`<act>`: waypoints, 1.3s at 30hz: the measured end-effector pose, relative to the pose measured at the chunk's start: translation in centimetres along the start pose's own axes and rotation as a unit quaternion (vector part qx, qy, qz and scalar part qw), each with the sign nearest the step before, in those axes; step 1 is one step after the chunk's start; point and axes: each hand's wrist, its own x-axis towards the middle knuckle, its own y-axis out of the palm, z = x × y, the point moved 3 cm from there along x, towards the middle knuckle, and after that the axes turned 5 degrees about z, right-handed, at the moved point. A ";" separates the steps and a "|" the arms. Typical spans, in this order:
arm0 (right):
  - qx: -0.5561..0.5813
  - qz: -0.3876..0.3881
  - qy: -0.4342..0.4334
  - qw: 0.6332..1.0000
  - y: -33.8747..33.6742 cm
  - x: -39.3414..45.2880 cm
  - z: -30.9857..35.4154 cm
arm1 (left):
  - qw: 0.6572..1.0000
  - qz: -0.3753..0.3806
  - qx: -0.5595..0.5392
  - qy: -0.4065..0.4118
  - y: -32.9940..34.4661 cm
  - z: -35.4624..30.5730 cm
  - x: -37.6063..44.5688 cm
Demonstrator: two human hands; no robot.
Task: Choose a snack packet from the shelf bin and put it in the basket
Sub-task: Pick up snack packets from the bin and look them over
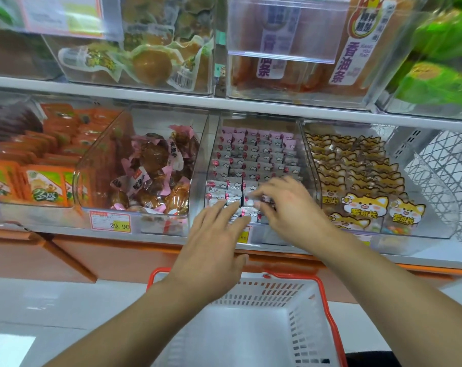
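Note:
A clear shelf bin (214,144) in the middle of the lower shelf holds rows of small pink-and-white snack packets (253,157). My right hand (285,205) reaches into the bin's front, its fingers curled over the front packets; motion blur hides whether it grips one. My left hand (214,247) is stretched out with straight fingers, its tips touching the front packets at the bin's lip. Below both arms stands a white basket with an orange rim (325,300), with nothing visible inside.
Neighbouring bins hold brown vacuum-packed snacks (155,170) to the left, orange packets (44,154) far left and cartoon-dog packets (357,176) to the right. An upper shelf (145,94) with more bins hangs above. A white wire rack (452,165) is at the far right.

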 end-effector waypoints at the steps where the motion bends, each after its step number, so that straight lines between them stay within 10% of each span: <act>1: -0.042 0.026 -0.005 0.999 0.4 0.2 0.0 | 1.000 -0.001 -0.001 0.002 0.0 0.0 -0.1; 23: 0.157 -0.090 0.049 0.982 0.5 2.4 2.9 | 0.998 -0.021 -0.064 0.011 0.1 0.1 -0.9; 31: 0.497 -0.237 0.170 0.818 -2.8 0.1 2.1 | 0.971 -0.095 -0.209 -0.060 -1.7 0.7 -0.6; 35: 0.691 -0.190 0.247 0.652 -1.8 -2.2 2.0 | 0.844 -0.182 -0.473 -0.178 -3.1 1.5 -0.5; 39: 0.758 -0.139 0.248 0.587 -1.3 -3.5 2.3 | 0.752 -0.160 -0.605 -0.206 -3.2 1.7 -0.3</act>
